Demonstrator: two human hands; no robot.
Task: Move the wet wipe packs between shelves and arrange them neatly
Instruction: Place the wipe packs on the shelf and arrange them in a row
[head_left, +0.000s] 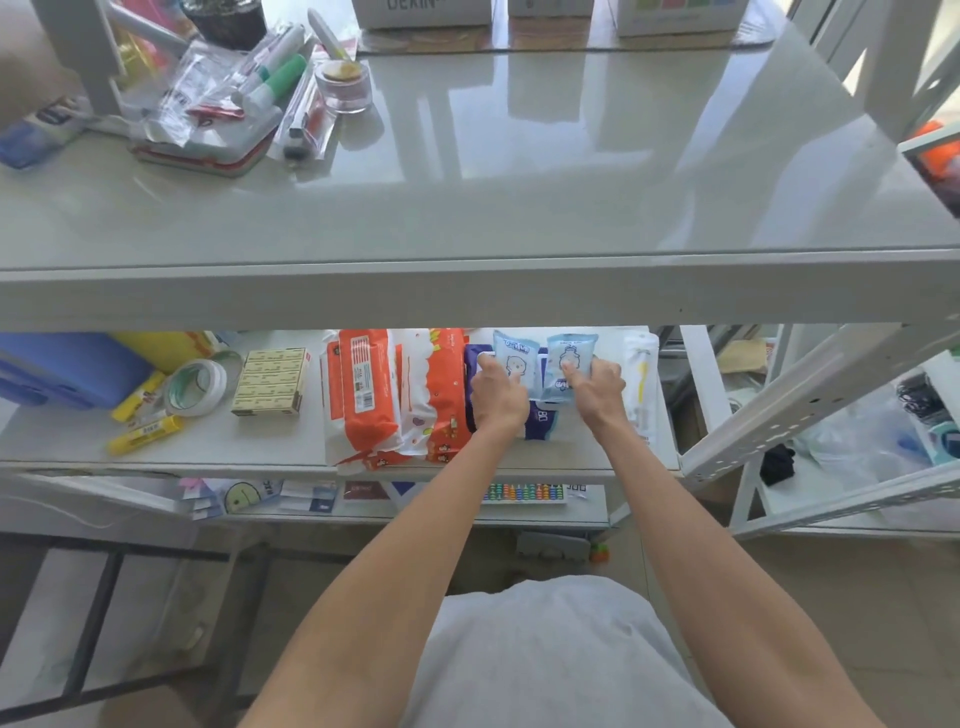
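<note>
Two small light-blue wet wipe packs stand side by side on the middle shelf (260, 447). My left hand (497, 396) grips the left small pack (515, 358). My right hand (597, 391) pinches the right small pack (570, 361), thumb on its front. Both packs sit over a dark purple wipe pack (543, 422) lying flat beneath them. To their left lie two large orange-and-white wipe packs (363, 395) (439, 400), leaning against each other.
A white packet with a yellow toothbrush (641, 384) lies right of my hands. Tape roll (196, 387), yellow glue sticks (145, 434) and a box of staples (270, 382) sit to the left. The glass upper shelf (519, 197) holds markers and a jar at the back left.
</note>
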